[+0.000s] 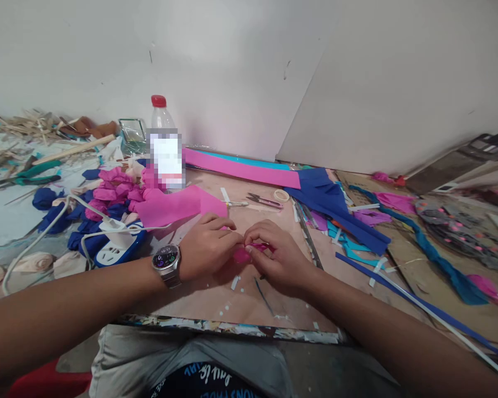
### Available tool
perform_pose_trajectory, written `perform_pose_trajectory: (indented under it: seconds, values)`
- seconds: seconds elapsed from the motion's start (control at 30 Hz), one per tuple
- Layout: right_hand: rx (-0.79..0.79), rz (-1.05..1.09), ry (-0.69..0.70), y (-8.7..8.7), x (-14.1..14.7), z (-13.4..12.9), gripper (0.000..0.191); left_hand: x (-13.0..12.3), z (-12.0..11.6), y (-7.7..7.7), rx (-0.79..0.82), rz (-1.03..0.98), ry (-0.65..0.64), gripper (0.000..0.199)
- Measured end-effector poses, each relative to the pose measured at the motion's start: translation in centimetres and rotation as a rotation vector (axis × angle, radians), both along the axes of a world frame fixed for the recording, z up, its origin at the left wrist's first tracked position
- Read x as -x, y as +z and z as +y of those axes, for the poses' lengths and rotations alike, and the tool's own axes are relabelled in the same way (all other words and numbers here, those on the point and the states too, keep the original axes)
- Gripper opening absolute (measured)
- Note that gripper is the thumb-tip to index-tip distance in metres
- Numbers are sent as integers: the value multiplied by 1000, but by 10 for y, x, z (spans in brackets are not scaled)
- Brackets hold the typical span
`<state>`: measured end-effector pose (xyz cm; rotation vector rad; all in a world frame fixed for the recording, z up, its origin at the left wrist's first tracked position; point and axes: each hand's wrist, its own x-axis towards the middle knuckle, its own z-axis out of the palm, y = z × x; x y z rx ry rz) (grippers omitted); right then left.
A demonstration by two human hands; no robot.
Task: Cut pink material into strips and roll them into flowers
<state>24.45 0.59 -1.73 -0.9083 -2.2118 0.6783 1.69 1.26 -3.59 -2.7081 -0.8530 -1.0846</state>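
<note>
Near the middle of the work board, my left hand [211, 244], with a watch [166, 258] on the wrist, meets my right hand [279, 255]. Both are closed on a small bright pink piece of crepe paper [241, 255], pinched at the fingertips. My fingers hide much of it. A larger sheet of pink crepe paper [182, 203] lies just beyond my left hand. Small scissors [265, 200] and a pale ring of tape or band [281, 195] lie beyond my right hand.
A red-capped bottle [161, 119] stands at the back left, by a pile of pink and blue paper rosettes [112, 188]. A power strip [118, 246] with cables sits left of my hands. Blue paper strips [336, 204] and a white rod [431, 309] lie to the right.
</note>
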Motion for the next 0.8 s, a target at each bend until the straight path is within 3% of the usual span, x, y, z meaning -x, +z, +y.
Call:
perform_pose_trajectory:
  seconds: [0.3, 0.8]
  values:
    - [-4, -37, 17, -4, -3, 3, 10, -1, 1, -8, 224, 17, 14, 21]
    - [-110, -80, 55, -1, -9, 9, 8, -2, -3, 0, 612, -70, -21, 28]
